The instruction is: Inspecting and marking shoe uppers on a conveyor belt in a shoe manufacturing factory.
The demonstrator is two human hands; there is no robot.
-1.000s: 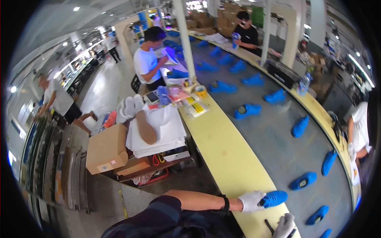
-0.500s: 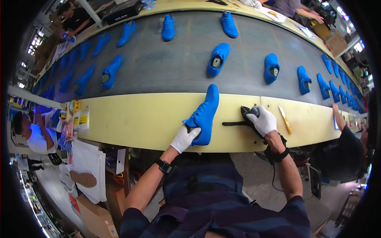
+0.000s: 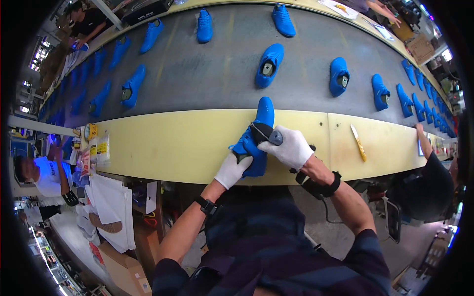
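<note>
A blue lace-up shoe [image 3: 265,111] is held over the cream worktop, toe pointing away from me. My left hand [image 3: 233,170], in a white glove, grips it at the ankle opening near the heel. My right hand [image 3: 294,148], also gloved, is closed around a dark hand tool with a rounded grey end [image 3: 277,137]. The tool's black front part lies across the top of the shoe by the laces, hiding some of them. Its exact kind is not clear. A black band and a cable show at my right wrist.
Beyond the cream worktop [image 3: 187,143] runs a dark grey conveyor belt [image 3: 197,69] carrying several blue shoes. A yellow-handled knife [image 3: 362,148] lies to the right. A yellow tape roll [image 3: 91,131] and plastic bags sit at the left end. Other people are at both sides and across the belt.
My right hand has carried the dark tool leftward from the worktop onto the shoe's upper. My left hand keeps its hold at the heel. The view has shifted slightly.
</note>
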